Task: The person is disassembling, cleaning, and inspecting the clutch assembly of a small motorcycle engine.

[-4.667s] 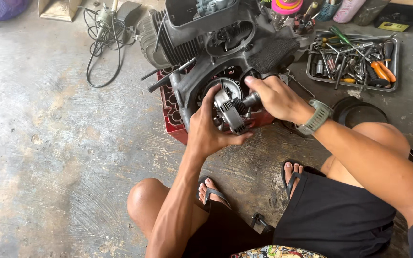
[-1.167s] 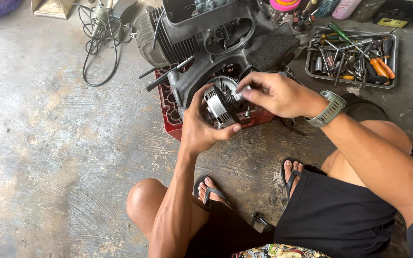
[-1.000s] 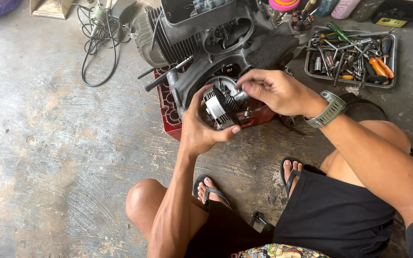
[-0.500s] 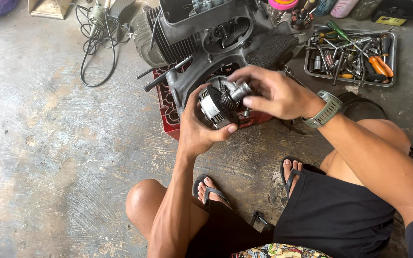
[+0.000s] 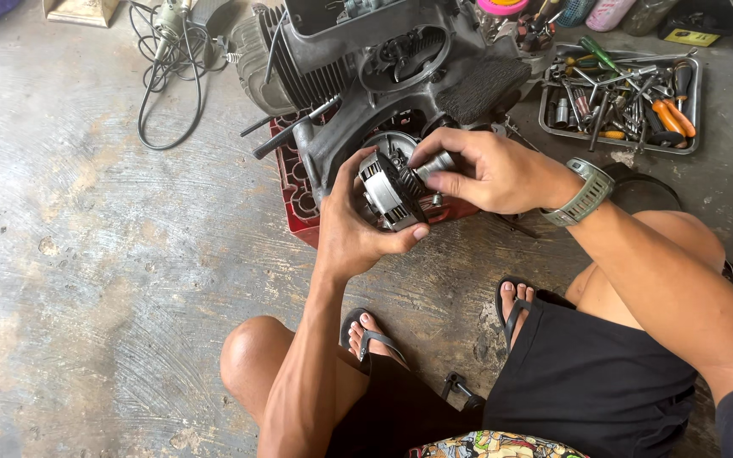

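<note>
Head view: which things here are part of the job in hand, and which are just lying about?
In hand:
clutch, held by left hand
shaft, pinched by right hand
engine

Lying about:
tool tray
cable
red crate

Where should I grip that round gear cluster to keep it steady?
Probably by the broad disc end of the gear cluster, cupped from below and the left, as the left hand does; the right hand pinches the narrow shaft end.
</note>
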